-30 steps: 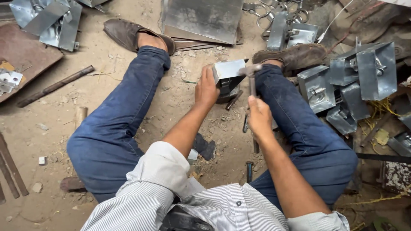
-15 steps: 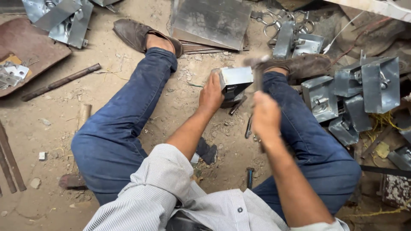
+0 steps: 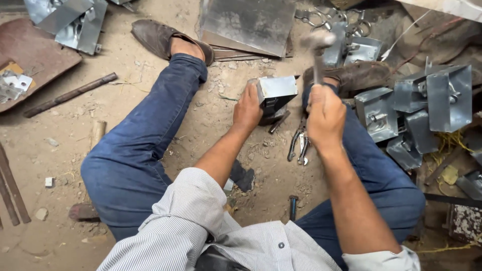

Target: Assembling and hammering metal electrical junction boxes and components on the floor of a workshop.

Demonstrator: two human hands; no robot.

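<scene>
Head view: me sitting on the dirt floor, a metal box (image 3: 276,92) between my legs.

My left hand (image 3: 247,110) wraps its fingers round the box's near side, steadying it upright on the ground. My right hand (image 3: 325,116) is fisted tight on a hammer (image 3: 318,47), head raised and blurred above the box. Pliers (image 3: 299,144) lie beside my right leg; finished boxes (image 3: 427,108) pile at my right.

hammer head (image 3: 317,39): motion-blurred above the metal box (image 3: 277,90)
box's left face: hidden behind left hand (image 3: 247,109) (fingers wrapped)
</scene>
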